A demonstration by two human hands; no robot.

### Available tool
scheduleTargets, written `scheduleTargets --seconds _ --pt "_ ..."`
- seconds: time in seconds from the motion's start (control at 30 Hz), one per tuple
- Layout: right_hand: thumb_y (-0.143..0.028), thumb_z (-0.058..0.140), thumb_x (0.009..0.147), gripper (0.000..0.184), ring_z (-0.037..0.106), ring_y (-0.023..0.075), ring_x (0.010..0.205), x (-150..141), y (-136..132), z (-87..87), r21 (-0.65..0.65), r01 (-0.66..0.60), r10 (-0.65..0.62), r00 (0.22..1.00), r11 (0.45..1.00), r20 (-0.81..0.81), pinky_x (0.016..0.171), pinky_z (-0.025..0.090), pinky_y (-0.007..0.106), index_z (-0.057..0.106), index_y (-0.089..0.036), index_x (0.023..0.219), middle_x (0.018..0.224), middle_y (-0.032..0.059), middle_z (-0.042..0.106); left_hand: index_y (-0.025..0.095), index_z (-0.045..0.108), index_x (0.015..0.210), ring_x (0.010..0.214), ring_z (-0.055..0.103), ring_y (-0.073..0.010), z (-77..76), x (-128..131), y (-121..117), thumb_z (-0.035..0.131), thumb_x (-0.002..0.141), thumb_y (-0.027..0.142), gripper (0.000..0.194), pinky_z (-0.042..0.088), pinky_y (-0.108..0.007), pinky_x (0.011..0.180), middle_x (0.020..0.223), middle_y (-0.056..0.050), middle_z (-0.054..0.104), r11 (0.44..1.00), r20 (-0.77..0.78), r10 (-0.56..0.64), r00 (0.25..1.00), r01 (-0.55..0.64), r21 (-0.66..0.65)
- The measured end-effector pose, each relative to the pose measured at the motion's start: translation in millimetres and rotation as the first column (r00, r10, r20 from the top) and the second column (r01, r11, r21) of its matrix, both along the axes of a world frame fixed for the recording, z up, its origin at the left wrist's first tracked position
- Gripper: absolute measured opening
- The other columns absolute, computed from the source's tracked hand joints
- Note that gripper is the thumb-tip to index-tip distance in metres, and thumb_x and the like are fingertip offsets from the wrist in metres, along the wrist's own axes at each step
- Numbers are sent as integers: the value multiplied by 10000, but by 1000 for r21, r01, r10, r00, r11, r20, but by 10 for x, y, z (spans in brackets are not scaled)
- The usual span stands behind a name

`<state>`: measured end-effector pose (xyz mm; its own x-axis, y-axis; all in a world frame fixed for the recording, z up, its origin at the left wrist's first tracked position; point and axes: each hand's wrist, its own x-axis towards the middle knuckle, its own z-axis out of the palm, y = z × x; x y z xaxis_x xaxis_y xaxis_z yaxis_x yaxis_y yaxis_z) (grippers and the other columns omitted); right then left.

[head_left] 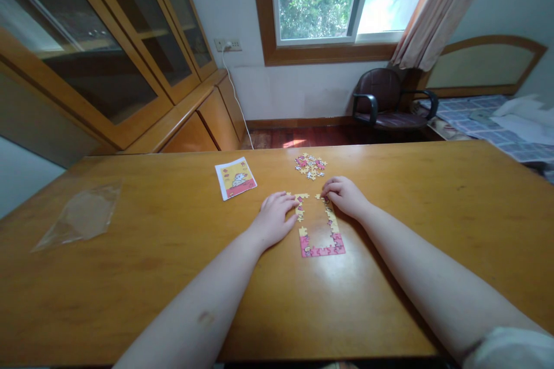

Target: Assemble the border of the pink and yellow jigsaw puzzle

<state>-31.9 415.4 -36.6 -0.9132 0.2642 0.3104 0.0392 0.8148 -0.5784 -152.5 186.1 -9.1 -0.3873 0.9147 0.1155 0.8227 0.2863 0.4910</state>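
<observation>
A partly joined jigsaw puzzle border (pixel 321 251) lies on the wooden table, pink along the near edge and yellow up both sides, with gaps at the far edge and on the left side. My left hand (pixel 275 218) rests with fingers spread, its fingertips on the left strip of pieces. At the far right corner, my right hand (pixel 344 196) has its fingers pinched together on a puzzle piece; the fingers partly cover it. Beyond the border sits a pile of loose puzzle pieces (pixel 310 165).
A reference picture card (pixel 236 178) lies left of the loose pieces. Farther left is a clear plastic bag (pixel 84 213). Behind the table (pixel 173 288) stand a brown armchair (pixel 383 95), a bed and a glass-door cabinet (pixel 147 57).
</observation>
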Motion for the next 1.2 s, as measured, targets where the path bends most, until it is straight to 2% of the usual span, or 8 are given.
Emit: scheduleTargets --seconds 0.13,0.27,0.8,1.2 --pt "-64 527 737 278 601 186 827 6 -17 15 17 -16 16 1000 1000 -12 836 468 348 745 -234 712 832 24 685 282 584 1247 1297 399 -279 12 16 -5 564 844 305 403 246 -533 1114 1353 -49 547 999 -12 -30 999 30 -25" --pt "-57 527 733 288 598 189 834 11 -33 18 54 -28 28 1000 998 -13 837 461 351 754 -235 724 837 28 687 298 603 1220 1305 392 -278 15 23 2 540 861 270 365 190 -568 1121 1327 -34 574 996 -41 -56 998 53 -74" --pt "-55 524 737 308 596 194 859 1 -32 2 78 -5 5 1000 997 -2 848 457 353 765 -245 767 873 26 698 290 613 1203 1275 430 -259 4 10 -4 543 861 283 349 206 -546 1118 1283 -23 609 992 -62 -85 994 79 -98" --pt "-113 587 763 189 600 192 821 -14 -61 4 122 -22 20 1000 992 16 827 458 348 731 -228 806 873 25 708 288 605 1211 1282 424 -256 5 10 -8 532 865 290 353 209 -528 1122 1294 -15 602 991 -63 -87 994 80 -112"
